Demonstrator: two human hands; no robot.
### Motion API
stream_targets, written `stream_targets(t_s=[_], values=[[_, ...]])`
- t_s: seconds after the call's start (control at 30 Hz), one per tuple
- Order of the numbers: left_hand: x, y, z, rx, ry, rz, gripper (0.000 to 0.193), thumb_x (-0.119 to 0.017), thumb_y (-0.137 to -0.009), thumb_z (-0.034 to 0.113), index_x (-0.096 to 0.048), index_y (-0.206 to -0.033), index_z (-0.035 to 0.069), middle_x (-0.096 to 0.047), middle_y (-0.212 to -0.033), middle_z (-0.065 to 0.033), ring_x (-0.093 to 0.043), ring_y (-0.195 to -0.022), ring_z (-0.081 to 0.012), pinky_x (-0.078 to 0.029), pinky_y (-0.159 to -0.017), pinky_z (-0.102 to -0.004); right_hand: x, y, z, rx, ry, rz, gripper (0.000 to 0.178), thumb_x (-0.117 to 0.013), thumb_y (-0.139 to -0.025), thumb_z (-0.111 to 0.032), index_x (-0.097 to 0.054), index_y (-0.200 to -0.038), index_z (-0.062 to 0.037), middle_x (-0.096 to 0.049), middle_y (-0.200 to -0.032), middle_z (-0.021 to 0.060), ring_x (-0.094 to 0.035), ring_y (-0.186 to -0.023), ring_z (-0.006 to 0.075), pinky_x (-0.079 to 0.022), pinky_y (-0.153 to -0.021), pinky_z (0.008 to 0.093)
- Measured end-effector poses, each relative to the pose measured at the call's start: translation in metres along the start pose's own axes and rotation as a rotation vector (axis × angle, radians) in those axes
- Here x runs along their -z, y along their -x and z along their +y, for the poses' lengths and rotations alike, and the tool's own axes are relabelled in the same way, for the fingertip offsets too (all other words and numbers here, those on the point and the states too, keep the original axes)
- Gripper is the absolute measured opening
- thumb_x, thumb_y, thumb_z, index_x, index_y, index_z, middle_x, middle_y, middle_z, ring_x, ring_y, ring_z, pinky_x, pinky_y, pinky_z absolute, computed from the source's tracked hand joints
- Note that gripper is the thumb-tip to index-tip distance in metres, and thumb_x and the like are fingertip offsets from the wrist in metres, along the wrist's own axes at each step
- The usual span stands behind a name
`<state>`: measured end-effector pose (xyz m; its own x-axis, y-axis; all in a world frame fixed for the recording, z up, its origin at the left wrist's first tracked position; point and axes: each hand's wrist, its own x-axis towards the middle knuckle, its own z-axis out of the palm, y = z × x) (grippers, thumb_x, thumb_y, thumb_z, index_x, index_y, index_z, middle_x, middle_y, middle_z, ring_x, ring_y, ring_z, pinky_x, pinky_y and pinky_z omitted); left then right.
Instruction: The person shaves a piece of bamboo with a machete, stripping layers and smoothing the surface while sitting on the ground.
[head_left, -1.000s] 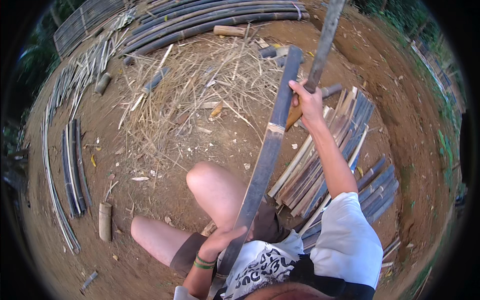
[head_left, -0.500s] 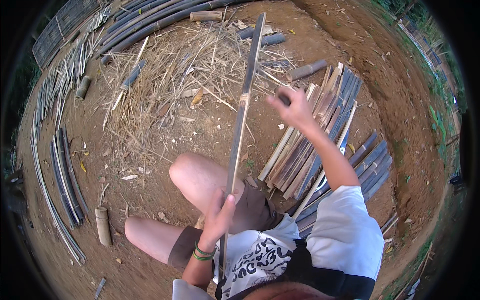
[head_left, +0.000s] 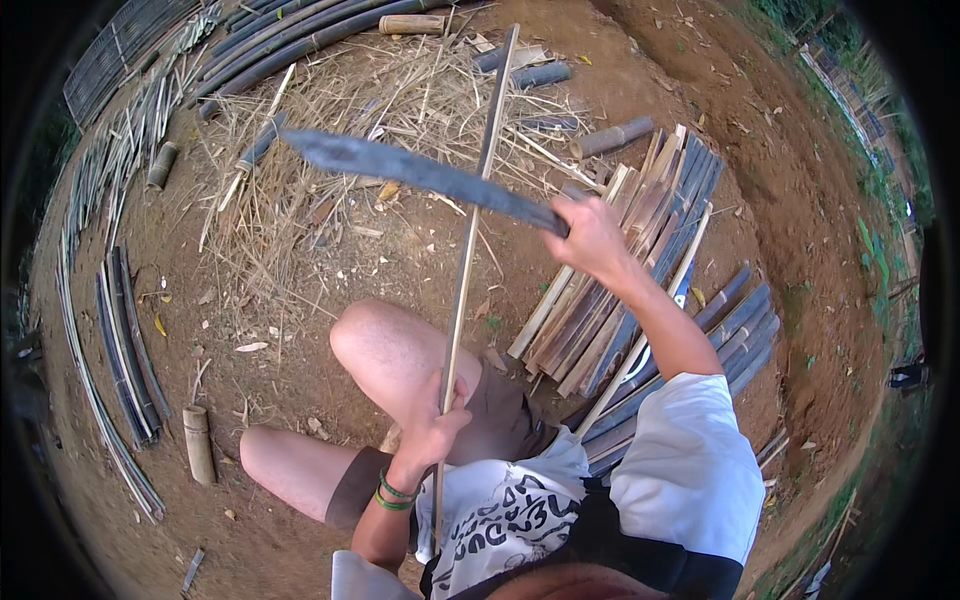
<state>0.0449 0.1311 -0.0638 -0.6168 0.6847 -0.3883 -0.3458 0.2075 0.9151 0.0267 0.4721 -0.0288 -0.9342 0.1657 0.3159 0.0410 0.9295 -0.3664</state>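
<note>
My left hand is closed round the lower part of a long bamboo strip. The strip stands nearly upright in the view, running from beside my shirt up past my bent knee, a pale narrow side showing. In my right hand I grip a machete by its handle, which my fingers mostly hide. Its long dark grey blade points left and crosses over the upper part of the strip. Whether blade and strip touch, I cannot tell.
Split bamboo slats lie stacked at my right, darker bamboo pieces beside them. Dry shavings cover the ground ahead. Dark poles lie at the far left, bundled strips and a short bamboo piece at left.
The machete blade has swung into plain view, pointing left across the strip. My right hand is slightly lower, and the strip has turned from its dark face toward its pale edge.
</note>
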Motion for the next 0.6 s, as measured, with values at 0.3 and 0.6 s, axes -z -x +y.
stream_targets(t_s=[0.3,0.6], values=[[0.000,0.014,-0.008,0.010,-0.041,0.009,0.027,-0.060,-0.076,-0.003,-0.052,-0.100,0.007,-0.044,-0.076,0.0038,-0.042,-0.068,-0.0065,-0.035,-0.061,-0.0233,0.016,-0.038,0.033,-0.170,0.021,0.010,0.012,-0.070,-0.070,-0.019,-0.063,-0.074,-0.0112,-0.064,-0.059,0.0079,-0.064,-0.050,0.0253,-0.052,-0.050,0.0403],[0.004,0.020,-0.017,0.017,0.047,-0.056,0.026,-0.059,-0.077,-0.002,-0.053,-0.100,0.007,-0.044,-0.075,0.0043,-0.042,-0.067,-0.0062,-0.035,-0.060,-0.0238,0.019,-0.030,0.017,0.127,0.075,0.024,0.010,-0.068,-0.072,-0.017,-0.069,-0.076,-0.0083,-0.063,-0.058,0.0109,-0.062,-0.050,0.0275,-0.050,-0.052,0.0402]])
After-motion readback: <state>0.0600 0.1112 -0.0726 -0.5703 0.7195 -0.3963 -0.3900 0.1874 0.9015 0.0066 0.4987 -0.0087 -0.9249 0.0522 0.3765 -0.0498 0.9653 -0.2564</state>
